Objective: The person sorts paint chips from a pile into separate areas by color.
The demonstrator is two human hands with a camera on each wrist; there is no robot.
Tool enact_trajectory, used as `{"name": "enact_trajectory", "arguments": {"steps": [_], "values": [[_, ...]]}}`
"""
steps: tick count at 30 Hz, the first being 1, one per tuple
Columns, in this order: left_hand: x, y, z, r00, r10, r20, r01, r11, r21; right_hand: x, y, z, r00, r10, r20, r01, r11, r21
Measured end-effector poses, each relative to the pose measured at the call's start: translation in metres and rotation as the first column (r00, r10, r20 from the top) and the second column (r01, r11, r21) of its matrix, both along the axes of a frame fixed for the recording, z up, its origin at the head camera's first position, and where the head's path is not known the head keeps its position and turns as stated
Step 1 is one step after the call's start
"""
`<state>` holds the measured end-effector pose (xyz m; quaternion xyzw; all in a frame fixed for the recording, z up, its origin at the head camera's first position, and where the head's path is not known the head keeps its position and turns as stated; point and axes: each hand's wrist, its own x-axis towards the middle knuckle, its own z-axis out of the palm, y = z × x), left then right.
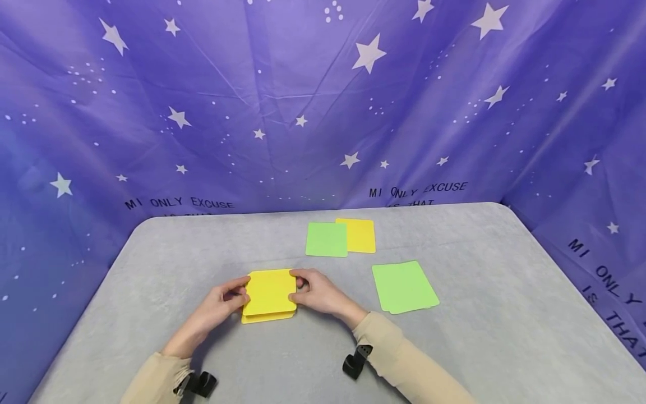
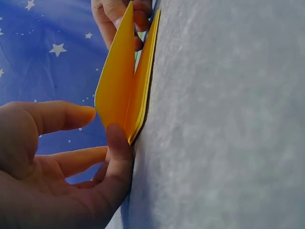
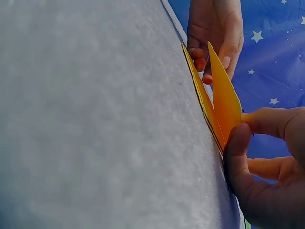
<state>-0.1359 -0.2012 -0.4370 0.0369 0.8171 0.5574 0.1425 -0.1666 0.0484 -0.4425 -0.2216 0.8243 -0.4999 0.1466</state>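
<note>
A square yellow card (image 1: 270, 292) is tilted, its near edge lifted off more yellow cards (image 1: 266, 319) that lie on the table. My left hand (image 1: 218, 306) holds its left side, with thumb and index finger at the card's edge. On the opposite side my right hand (image 1: 323, 292) holds the card the same way. Both wrist views show the raised card (image 2: 115, 81) leaning at an angle over the cards beneath, with a wedge-shaped gap between. How many cards lie below is not clear.
Farther back on the grey table (image 1: 176, 247), a green card (image 1: 325, 239) overlaps a yellow card (image 1: 362, 235). Right of my right hand lie overlapping green cards (image 1: 406, 287). A purple star-patterned curtain (image 1: 303, 84) hangs behind the table and along its sides.
</note>
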Motion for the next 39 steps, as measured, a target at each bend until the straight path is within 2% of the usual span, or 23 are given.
{"name": "enact_trajectory", "arguments": {"steps": [4, 10, 13, 18, 28, 32, 39], "values": [[0.000, 0.000, 0.002, 1.000, -0.002, -0.019, 0.001, 1.000, -0.028, -0.002, 0.000, -0.002, 1.000, 0.019, 0.021, -0.018, 0.999, -0.029], [-0.004, 0.001, 0.003, 0.999, 0.007, -0.032, -0.009, 0.998, -0.056, -0.004, 0.006, 0.000, 0.990, 0.077, 0.121, -0.057, 0.986, -0.159], [-0.007, 0.004, 0.003, 0.999, 0.019, -0.047, -0.022, 0.998, -0.052, -0.006, 0.013, 0.003, 0.986, 0.079, 0.148, -0.050, 0.981, -0.187], [-0.013, 0.015, 0.007, 0.997, 0.030, -0.067, -0.031, 0.999, -0.018, -0.010, 0.030, 0.007, 0.987, 0.035, 0.158, -0.006, 0.984, -0.180], [-0.028, 0.041, 0.010, 0.997, -0.015, -0.073, 0.017, 0.999, 0.034, -0.018, 0.058, 0.017, 0.986, -0.023, 0.168, 0.053, 0.982, -0.180], [-0.034, 0.049, 0.009, 0.996, -0.038, -0.083, 0.041, 0.998, 0.038, -0.022, 0.069, 0.020, 0.981, -0.074, 0.181, 0.105, 0.980, -0.169], [-0.047, 0.068, 0.009, 0.996, -0.039, -0.083, 0.046, 0.996, 0.078, -0.033, 0.090, 0.020, 0.972, -0.162, 0.171, 0.193, 0.964, -0.184]]}}
